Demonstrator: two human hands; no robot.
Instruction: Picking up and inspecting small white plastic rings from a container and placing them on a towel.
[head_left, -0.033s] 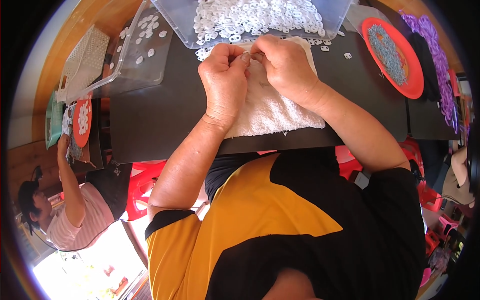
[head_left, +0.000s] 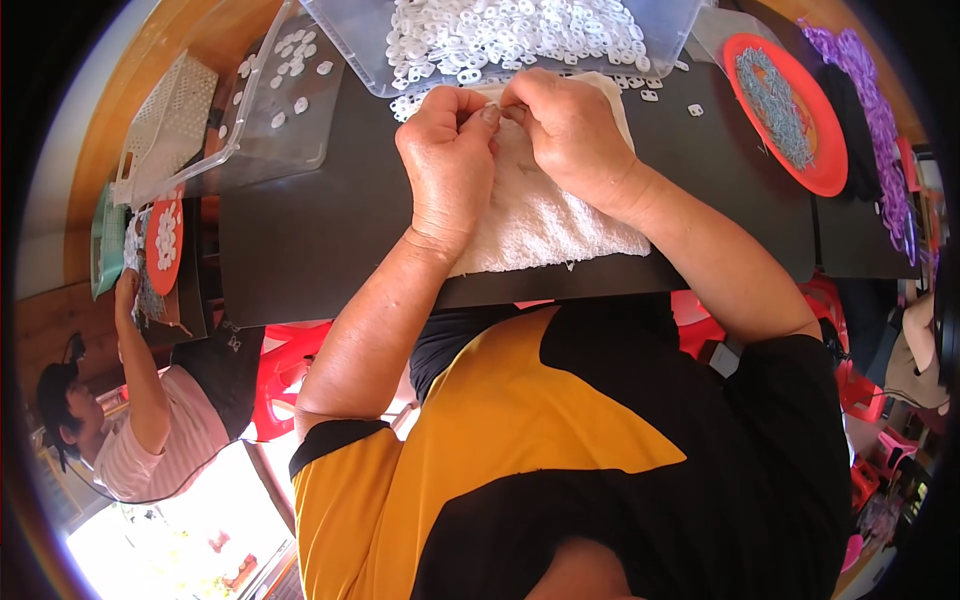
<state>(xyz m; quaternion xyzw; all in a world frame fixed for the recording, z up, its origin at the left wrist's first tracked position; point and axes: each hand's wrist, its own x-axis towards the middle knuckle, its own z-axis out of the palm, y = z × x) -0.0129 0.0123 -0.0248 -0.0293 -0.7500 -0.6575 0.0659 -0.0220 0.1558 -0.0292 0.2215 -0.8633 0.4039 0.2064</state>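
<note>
white 2-hole plastic pieces [head_left: 520, 35] lay heaped in the clear bin [head_left: 362, 58]; i saw left hand [head_left: 447, 140] and right hand [head_left: 570, 130] pinching something small, mostly hidden, virtually unmoved, so the step seemed unfinished.

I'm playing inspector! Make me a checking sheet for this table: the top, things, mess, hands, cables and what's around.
Surface: dark table, white cloth on top.
Things: white pieces heaped in a clear bin; blue-grey strands on a red plate.
Clutter: loose white pieces near the bin.
Hands: left hand and right hand pinching close together; anything held is too small to tell.
Cables: none I can be sure of.
Surroundings: co-worker at left; purple strands at right.
</note>
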